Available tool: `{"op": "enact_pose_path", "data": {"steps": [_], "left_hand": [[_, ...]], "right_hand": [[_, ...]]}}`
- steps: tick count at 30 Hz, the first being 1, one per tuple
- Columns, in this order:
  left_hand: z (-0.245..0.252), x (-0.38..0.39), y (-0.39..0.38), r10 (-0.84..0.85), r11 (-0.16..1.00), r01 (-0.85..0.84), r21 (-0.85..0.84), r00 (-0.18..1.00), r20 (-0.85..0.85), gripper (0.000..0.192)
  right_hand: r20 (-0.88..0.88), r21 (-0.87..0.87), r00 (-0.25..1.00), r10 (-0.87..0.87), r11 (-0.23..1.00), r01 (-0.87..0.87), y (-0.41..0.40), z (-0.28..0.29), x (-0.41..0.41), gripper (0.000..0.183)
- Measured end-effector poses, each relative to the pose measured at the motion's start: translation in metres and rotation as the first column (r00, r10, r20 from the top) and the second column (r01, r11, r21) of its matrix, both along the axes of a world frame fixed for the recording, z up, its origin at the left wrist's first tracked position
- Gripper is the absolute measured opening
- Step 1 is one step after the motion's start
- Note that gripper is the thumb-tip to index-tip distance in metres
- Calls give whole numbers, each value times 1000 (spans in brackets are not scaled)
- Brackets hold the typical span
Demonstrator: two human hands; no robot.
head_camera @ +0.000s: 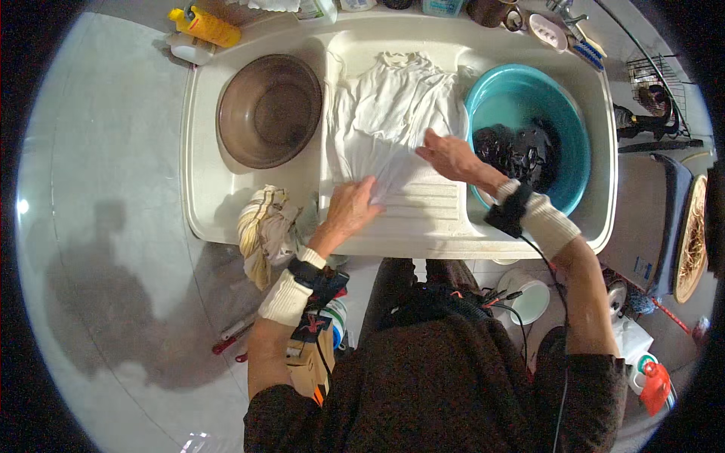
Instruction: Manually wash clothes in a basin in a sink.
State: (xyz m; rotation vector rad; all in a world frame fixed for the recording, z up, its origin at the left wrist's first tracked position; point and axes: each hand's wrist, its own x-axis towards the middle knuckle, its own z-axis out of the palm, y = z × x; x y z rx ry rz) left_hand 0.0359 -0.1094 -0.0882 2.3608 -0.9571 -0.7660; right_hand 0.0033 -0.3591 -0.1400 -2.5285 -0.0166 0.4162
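A wet white shirt (396, 102) lies wrinkled on the ribbed washboard (433, 209) in the middle of a cream laundry sink. Its neckline points to the far wall, and the near part is pulled smooth. My left hand (352, 208) grips the shirt's near edge at the left, with the fingertips partly hidden and blurred. Over the shirt's right side is my right hand (453, 158), fingers extended and no cloth visible in it. Contact between that hand and the fabric is hard to tell. Both wrists wear cream knitted cuffs and black straps.
A brown translucent basin (269, 113) sits in the left bowl. Dark cloth (521, 156) soaks in a teal basin (580, 136) at right. A striped cloth (263, 226) hangs over the front rim. Bottles, a soap dish (547, 31) and a blue-bristled brush (589, 54) line the back ledge.
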Motion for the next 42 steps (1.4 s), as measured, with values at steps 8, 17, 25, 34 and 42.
{"op": "enact_pose_path", "data": {"steps": [8, 17, 25, 34, 42], "left_hand": [[8, -17, 18, -319, 924, 336, 183, 941, -116, 19], [14, -12, 0, -129, 981, 146, 125, 983, -132, 30], [-34, 6, -67, -1, 998, -9, 63, 987, 158, 51], [-34, -18, -38, -271, 950, 290, 119, 950, -154, 30], [-35, -19, -24, -253, 965, 262, 2, 931, -265, 33]], "right_hand": [[172, -192, 891, 421, 901, -389, 92, -18, 22, 32], [120, -503, 954, 273, 846, -178, -16, -50, 87, 40], [482, -523, 836, 262, 852, 35, -28, -47, 88, 46], [189, -426, 757, 625, 747, -510, 37, -44, 25, 49], [90, -335, 916, 390, 878, -341, 36, -42, 64, 51]]}}
